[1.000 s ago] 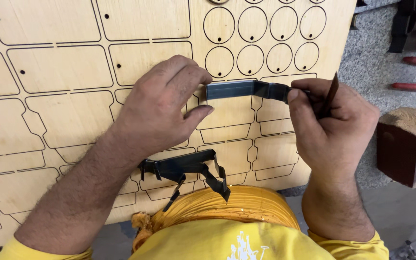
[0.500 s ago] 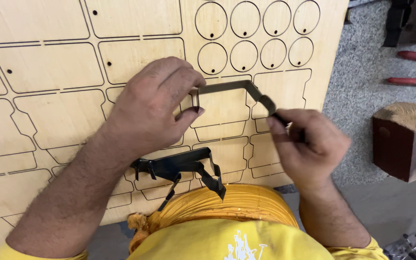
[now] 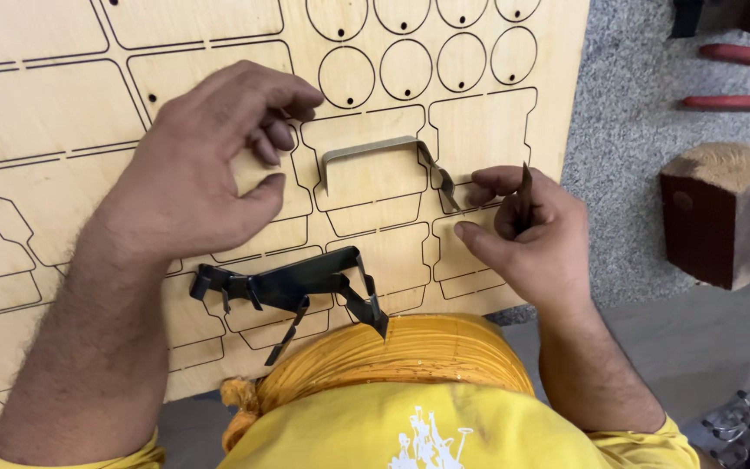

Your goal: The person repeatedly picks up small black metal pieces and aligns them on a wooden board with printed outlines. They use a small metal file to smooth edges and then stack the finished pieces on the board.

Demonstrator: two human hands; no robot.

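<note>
Head view: bent grey metal strip [image 3: 381, 155] lies on the pale laser-cut plywood sheet [image 3: 62, 104]. The right hand [image 3: 527, 234] pinches the strip's right end and a thin dark sliver between its fingers [image 3: 490, 180]. The left hand [image 3: 206, 165] hovers just left, fingers curled, released. A tangle of black metal strips [image 3: 292, 287] lies below.

The big flat wooden board with cut-out shapes [image 3: 62, 104] has lots of bare room at the top and far left. A bent grey metal strip [image 3: 384, 156] lies between the left hand [image 3: 201, 165] and right hand [image 3: 523, 234]. A pile of black metal clips [image 3: 297, 291] blocks the near edge.
</note>
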